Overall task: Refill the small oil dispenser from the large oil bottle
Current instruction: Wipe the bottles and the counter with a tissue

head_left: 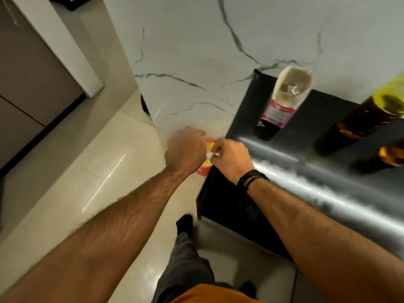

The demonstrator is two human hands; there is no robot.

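Head view: we lean over the black tabletop (306, 171), where the large oil bottle (358, 125) stands well right of our right hand (232, 158). Below both hands an orange bin (202, 170) waits; left hand (185, 149) and right pinch a white scrap (211, 155), likely the seal

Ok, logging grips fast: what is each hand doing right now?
Left hand: curled closed over the orange-rimmed yellow container; actual grip cannot be told.
Right hand: closed, pinching a small white object.
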